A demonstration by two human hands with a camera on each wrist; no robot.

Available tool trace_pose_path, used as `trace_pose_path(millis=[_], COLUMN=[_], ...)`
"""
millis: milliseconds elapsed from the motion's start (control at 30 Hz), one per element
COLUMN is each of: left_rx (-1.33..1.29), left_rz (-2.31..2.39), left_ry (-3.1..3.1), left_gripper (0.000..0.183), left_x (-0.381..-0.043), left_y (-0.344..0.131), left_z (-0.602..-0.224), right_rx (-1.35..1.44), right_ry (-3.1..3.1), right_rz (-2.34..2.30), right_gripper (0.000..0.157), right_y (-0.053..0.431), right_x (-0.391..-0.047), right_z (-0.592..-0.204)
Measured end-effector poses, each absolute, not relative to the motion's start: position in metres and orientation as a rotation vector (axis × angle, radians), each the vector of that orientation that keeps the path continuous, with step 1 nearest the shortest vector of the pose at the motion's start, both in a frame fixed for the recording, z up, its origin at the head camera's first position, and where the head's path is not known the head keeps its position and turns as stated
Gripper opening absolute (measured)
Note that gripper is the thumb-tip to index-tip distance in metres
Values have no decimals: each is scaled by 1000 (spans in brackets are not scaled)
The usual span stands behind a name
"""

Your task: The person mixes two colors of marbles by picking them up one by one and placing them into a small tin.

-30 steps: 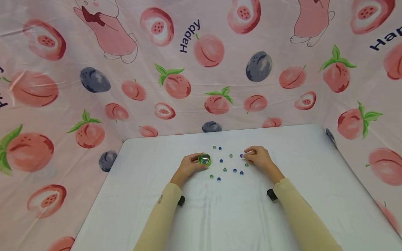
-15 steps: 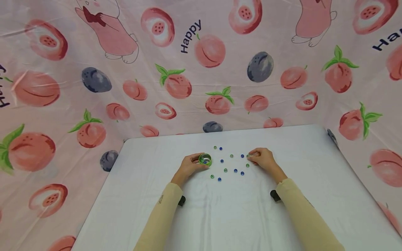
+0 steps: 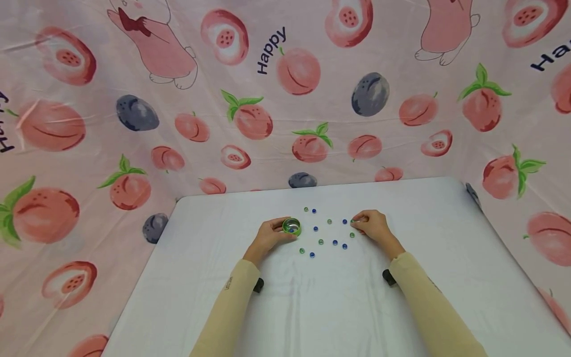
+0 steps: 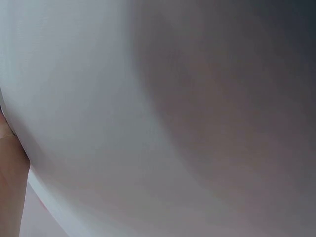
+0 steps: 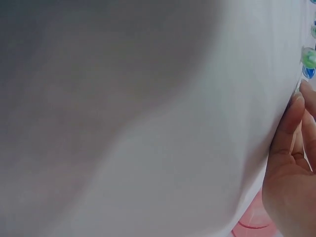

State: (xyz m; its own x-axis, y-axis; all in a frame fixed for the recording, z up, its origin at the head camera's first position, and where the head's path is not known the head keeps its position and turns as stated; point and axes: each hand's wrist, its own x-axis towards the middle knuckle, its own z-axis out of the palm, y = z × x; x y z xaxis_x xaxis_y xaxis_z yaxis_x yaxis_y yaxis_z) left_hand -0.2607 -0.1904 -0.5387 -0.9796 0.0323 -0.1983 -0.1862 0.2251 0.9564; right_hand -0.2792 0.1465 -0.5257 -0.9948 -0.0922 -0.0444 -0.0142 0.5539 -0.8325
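Note:
My left hand (image 3: 268, 236) grips a small round green-rimmed cup (image 3: 292, 218) on the white table, thumb on the near side and fingers behind. A blue marble (image 3: 291, 230) lies inside it, with some green beside it. To the right, the thumb and fingertips of my right hand (image 3: 373, 227) pinch a green marble (image 3: 352, 221), mostly covered by the fingers. A blue marble (image 3: 345, 221) sits just left of those fingertips, and another green marble (image 3: 352, 235) just below them. In the right wrist view, a green-swirled clear marble (image 5: 309, 58) shows beyond the fingertips.
Several more blue and green glass marbles lie scattered between the hands, among them a blue marble (image 3: 315, 229) and a green marble (image 3: 302, 251). Behind the white table (image 3: 303, 307) hangs a peach-print cloth (image 3: 267, 163), which also closes off both sides.
My right hand has moved slightly right, from beside a blue marble to the green marble at its fingertips, then stayed there. The left hand keeps its grip on the cup.

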Motion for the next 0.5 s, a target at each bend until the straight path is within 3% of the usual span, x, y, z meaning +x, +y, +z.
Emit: trace_pose_path(millis=[500], left_rx=[-135], left_rz=[1856], left_ry=[2310], left_gripper=[62], left_x=[-260], left_y=[-189], left_z=[-537], right_rx=[-160], right_ry=[2646], right_rz=[-1530], right_gripper=[22], right_y=[137], right_x=[-276], right_z=[-516])
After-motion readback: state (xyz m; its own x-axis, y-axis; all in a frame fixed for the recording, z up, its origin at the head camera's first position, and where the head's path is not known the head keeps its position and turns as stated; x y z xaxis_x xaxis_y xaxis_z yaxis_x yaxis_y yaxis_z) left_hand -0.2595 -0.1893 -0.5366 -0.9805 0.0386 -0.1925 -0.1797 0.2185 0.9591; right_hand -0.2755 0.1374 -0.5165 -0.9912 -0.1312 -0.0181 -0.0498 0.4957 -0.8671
